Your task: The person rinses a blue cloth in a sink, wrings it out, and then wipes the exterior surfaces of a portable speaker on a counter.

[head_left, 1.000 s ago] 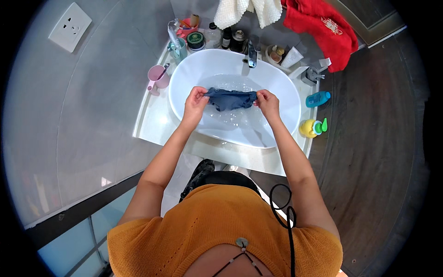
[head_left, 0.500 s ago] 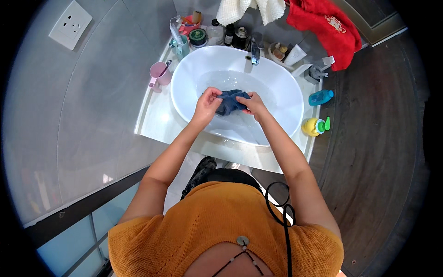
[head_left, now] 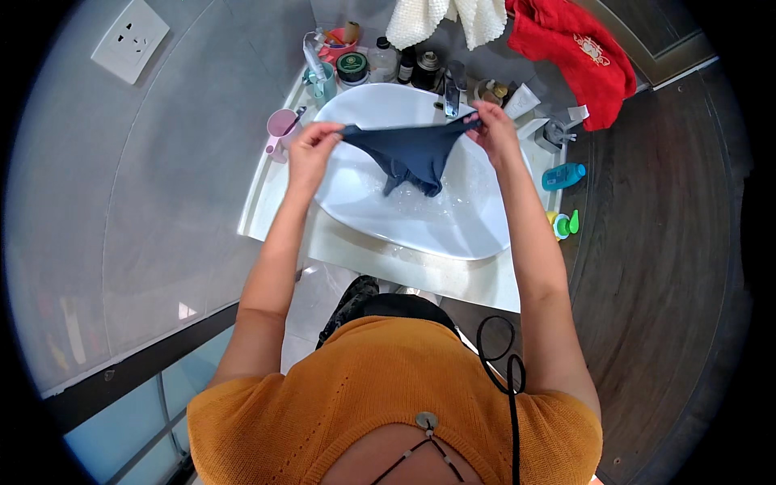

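Note:
A pair of wet dark blue underpants (head_left: 411, 149) is stretched wide above the white oval basin (head_left: 481, 230). My left hand (head_left: 312, 153) pinches one end of its waistband at the basin's left rim. At the other end, my right hand (head_left: 495, 136) is closed on the band, just right of the chrome faucet (head_left: 452, 95). The lower part of the cloth hangs bunched down toward the shallow water (head_left: 461, 190), which ripples with small bubbles.
A pink cup (head_left: 280, 124) stands left of the basin. Behind it are a teal cup (head_left: 322, 87), a dark-lidded jar (head_left: 352, 68) and bottles. On the right sit a blue bottle (head_left: 563, 175) and a green-topped pump bottle (head_left: 566, 224). Towels, one red (head_left: 574, 61), hang above.
My hands have moved apart and up from the middle of the basin. The underpants, bunched low at the water before, are now lifted and spread between them.

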A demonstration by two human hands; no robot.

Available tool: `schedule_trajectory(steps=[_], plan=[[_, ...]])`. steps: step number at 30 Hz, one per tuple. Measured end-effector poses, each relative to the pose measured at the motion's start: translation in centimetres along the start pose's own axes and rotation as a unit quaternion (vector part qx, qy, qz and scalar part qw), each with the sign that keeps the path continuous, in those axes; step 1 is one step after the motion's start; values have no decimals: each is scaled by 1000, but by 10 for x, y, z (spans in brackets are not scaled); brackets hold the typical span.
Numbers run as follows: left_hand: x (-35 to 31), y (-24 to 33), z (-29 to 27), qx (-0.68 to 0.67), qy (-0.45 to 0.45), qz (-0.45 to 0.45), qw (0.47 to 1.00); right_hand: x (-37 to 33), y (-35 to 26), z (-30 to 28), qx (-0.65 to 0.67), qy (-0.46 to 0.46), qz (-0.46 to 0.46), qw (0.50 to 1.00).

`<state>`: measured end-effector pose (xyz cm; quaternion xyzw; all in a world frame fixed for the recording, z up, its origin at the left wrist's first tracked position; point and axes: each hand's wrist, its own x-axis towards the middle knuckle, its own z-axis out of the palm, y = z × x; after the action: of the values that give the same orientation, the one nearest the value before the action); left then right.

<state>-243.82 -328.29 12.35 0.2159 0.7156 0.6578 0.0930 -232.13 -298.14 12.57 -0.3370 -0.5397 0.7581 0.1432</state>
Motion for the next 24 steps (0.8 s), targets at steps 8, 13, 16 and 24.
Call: schedule_trajectory(steps=[8,13,16,24], plan=[[33,55,-17,-221,-44,40,974,-35,-60,61,-74,-126,-293,945],[38,9,2,-102,-153,36,982,-8,-11,40,-164,-165,-245,941],[37,-65,18,107,-156,77,979,17,58,11,-212,-135,-168,953],[-14,-179,74,393,-353,59,847,13,223,-54,-481,-82,-163,858]])
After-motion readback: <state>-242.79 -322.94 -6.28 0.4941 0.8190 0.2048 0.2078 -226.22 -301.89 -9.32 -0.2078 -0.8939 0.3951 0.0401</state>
